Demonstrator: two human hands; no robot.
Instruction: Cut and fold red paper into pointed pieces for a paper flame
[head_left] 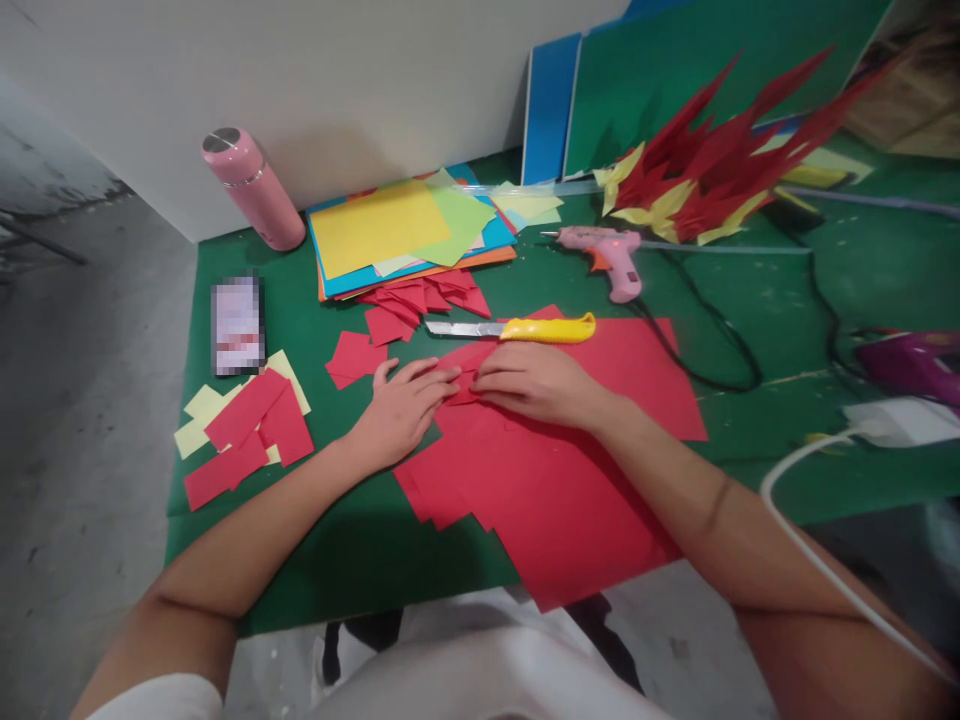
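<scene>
A small folded piece of red paper (463, 385) lies on the larger red sheets between my two hands. My left hand (405, 412) rests palm down, its fingers stretched out and their tips on the piece's left side. My right hand (544, 385) has its fingers bent and pressed together over the right side of the same piece; the thumb is hidden. Just beyond the right hand lies a yellow utility knife (551, 328), its blade out and pointing left. Under both hands spread overlapping red sheets (562, 510).
Small red pieces (394, 310) sit before a stack of coloured paper (382, 230). Red and yellow cut paper (251, 420) lies left, near a phone (238, 325) and pink bottle (262, 195). A pink glue gun (611, 255), its cord and red paper flames (705, 170) are right.
</scene>
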